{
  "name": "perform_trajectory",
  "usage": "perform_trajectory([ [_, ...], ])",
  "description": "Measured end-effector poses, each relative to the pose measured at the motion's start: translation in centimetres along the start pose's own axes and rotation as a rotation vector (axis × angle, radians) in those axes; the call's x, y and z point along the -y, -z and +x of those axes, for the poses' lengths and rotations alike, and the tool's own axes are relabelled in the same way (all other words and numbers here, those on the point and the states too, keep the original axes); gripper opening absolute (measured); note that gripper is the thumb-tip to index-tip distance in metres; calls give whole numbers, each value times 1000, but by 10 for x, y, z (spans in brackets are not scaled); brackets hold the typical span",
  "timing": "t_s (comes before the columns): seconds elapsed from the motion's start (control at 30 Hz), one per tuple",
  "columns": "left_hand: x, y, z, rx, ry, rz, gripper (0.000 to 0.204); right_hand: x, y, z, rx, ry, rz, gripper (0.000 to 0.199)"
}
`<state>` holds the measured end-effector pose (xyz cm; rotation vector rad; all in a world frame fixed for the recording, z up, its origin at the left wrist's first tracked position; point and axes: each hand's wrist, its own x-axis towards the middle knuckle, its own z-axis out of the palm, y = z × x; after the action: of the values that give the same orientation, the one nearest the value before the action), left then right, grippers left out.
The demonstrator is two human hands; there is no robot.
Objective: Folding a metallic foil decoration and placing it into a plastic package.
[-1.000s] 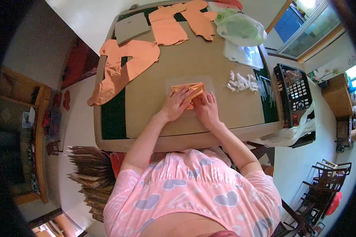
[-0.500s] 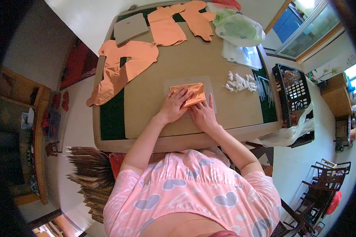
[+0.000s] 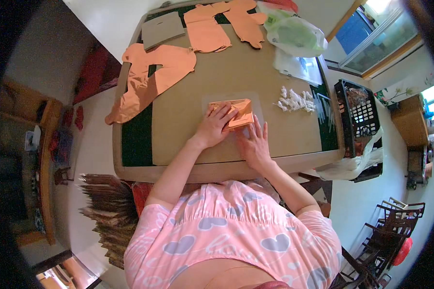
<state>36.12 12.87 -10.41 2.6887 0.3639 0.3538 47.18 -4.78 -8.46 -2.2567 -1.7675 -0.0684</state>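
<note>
A folded packet of shiny copper-coloured foil (image 3: 244,110) lies at the middle of the table, on a pale translucent sheet (image 3: 229,96). My left hand (image 3: 212,127) rests flat across the packet's left part, fingers stretched out and slightly apart. Close to the packet's lower right corner is my right hand (image 3: 255,147), its fingers spread and nothing in it; whether a fingertip touches the foil I cannot tell. Flat foil balloons in the same colour lie beyond: one at the left (image 3: 173,67), one at the back (image 3: 207,36), another beside it (image 3: 246,26).
A grey square board (image 3: 162,31) lies at the back left. To the right are a heap of small white pieces (image 3: 295,100), thin clear straws (image 3: 324,111), clear plastic bags (image 3: 298,67) and a green-white bag (image 3: 296,36). A black crate (image 3: 359,108) stands past the table's right edge.
My right hand has drawn back from the packet, a little to the right and nearer me, with its fingers more spread. My left hand stays on the foil.
</note>
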Motion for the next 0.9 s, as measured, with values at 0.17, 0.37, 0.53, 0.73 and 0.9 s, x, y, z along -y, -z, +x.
perform_trajectory([
  [0.17, -1, 1, 0, -9, -3, 9, 63, -17, -1, -8, -67, -2, 4, 33],
  [0.37, -1, 0, -1, -33, -21, 25, 61, -21, 5, -11, -117, -33, 31, 35],
  [0.53, 0, -2, -1, -21, -20, 113, 61, -22, -3, -11, -108, -39, 35, 30],
  [0.73, -11, 7, -1, -34, -45, 77, 64, -25, -4, -14, -73, -48, 48, 22],
  [0.9, -6, 0, -2, -38, -58, 158, 66, -25, 7, -19, -93, -47, 117, 19],
])
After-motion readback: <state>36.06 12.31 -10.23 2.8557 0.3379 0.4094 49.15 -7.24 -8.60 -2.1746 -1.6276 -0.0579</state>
